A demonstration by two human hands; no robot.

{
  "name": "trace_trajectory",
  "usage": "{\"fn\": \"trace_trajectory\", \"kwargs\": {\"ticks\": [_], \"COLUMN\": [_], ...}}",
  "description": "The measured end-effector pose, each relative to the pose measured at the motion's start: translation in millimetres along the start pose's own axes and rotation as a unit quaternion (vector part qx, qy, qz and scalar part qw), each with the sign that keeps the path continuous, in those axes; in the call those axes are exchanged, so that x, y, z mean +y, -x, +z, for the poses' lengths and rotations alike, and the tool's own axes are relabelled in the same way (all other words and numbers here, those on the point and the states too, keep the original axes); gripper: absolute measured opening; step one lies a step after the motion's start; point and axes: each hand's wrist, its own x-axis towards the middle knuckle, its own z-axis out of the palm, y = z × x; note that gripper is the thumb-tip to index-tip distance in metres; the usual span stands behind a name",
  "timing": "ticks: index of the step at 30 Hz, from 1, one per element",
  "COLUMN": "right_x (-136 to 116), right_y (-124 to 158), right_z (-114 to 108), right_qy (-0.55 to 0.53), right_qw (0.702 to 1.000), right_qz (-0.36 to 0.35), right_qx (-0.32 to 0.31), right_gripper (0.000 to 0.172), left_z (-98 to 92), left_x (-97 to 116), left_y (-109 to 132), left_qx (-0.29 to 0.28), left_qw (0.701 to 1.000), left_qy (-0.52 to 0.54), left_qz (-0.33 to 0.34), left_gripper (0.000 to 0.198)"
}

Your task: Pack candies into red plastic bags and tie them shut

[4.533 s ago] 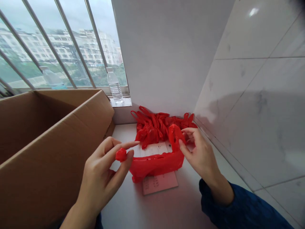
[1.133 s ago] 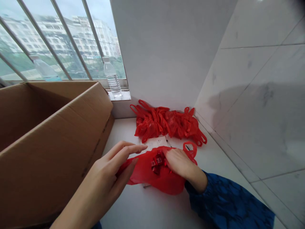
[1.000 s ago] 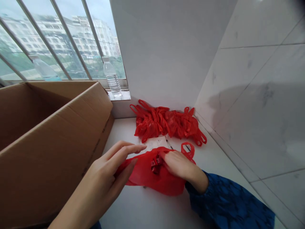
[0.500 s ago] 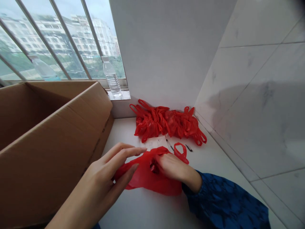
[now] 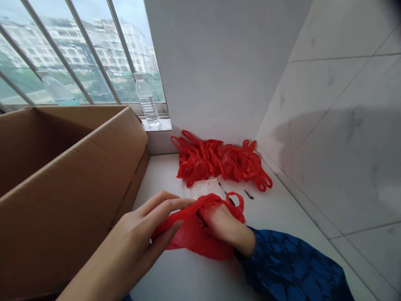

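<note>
Red bag point(image 5: 199, 241), thin, crumpled, in grip of left hand point(image 5: 142, 228); right hand's point(image 5: 222, 223) grip unclear.

Right hand point(image 5: 221, 219) partly hidden, apparently inside bag point(image 5: 192, 236), box point(image 5: 69, 200) cropped

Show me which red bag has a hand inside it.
The near red bag: the right hand is partly inside it, while the other red bags lie heaped by the wall.
</note>
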Motion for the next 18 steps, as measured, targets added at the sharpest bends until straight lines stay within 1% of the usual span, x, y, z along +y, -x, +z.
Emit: {"fn": "trace_trajectory", "kwargs": {"ticks": [3,8,12,15,18], "right_x": [6,21,30,32,31], "right_y": [3,10,16,21,27], "right_z": [-6,-23,-33,-42,-55], "right_qy": [0.024,0.085,0.102,0.074,-0.010], "right_qw": [1.000,0.993,0.988,0.991,0.998], "right_qz": [0.005,0.076,0.103,0.105,0.060], "right_qx": [-0.008,-0.041,-0.044,-0.026,-0.015], "right_gripper": [0.027,0.022,0.011,0.009,0.009], "left_z": [0.1,0.9,1.5,1.8,1.9], "left_x": [-2,-6,-8,-8,-7], "left_y": [-1,0,2,2,2], "left_qx": [0.005,0.019,0.019,0.014,0.012], "left_qw": [1.000,1.000,0.999,0.999,0.999], "left_qy": [-0.003,-0.016,-0.018,-0.020,-0.025], "left_qz": [-0.011,-0.019,-0.022,-0.025,-0.030], "left_gripper": [0.026,0.029,0.029,0.029,0.029]}}
